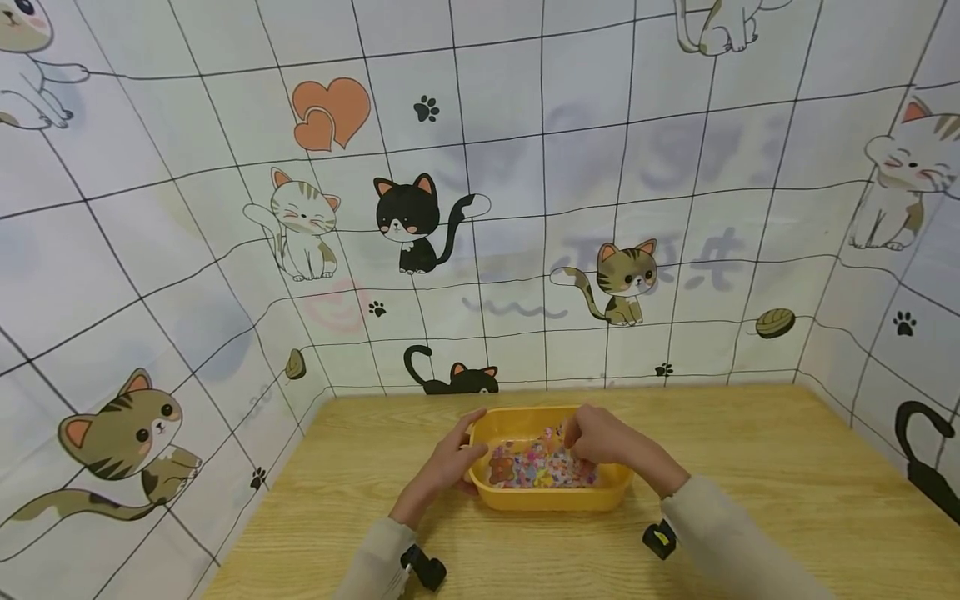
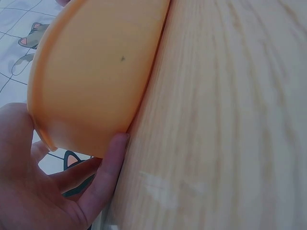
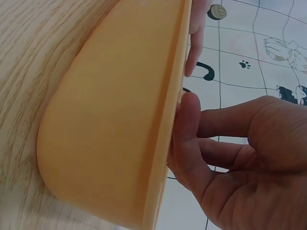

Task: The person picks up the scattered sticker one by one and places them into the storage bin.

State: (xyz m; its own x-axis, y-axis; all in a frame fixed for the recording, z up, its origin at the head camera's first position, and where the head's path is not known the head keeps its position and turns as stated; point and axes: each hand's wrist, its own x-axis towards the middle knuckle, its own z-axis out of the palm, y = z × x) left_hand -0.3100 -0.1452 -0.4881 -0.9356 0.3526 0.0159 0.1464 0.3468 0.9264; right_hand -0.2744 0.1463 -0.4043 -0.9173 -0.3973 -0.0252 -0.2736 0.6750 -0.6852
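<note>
A yellow plastic basin (image 1: pixel 551 500) rests on the table, its floor spread with small colourful pieces (image 1: pixel 540 471), among them a brown bear-shaped one (image 1: pixel 501 468). My left hand (image 1: pixel 453 457) grips the basin's left end, thumb over the rim. In the left wrist view, fingers of that hand (image 2: pixel 48 187) lie against the outer wall. Over the right part of the basin, my right hand (image 1: pixel 600 435) reaches down with bent fingers among the pieces. The right wrist view shows this hand (image 3: pixel 235 158) at the rim, its fingertips partly hidden; I cannot tell whether they pinch a piece.
The wooden table (image 1: pixel 750 483) extends on both sides of the basin. Behind it and at both sides stand white walls (image 1: pixel 510 333) with a grid and cartoon cats. Each sleeved wrist wears a small black device, one on the left (image 1: pixel 425 568) and one on the right (image 1: pixel 660 540).
</note>
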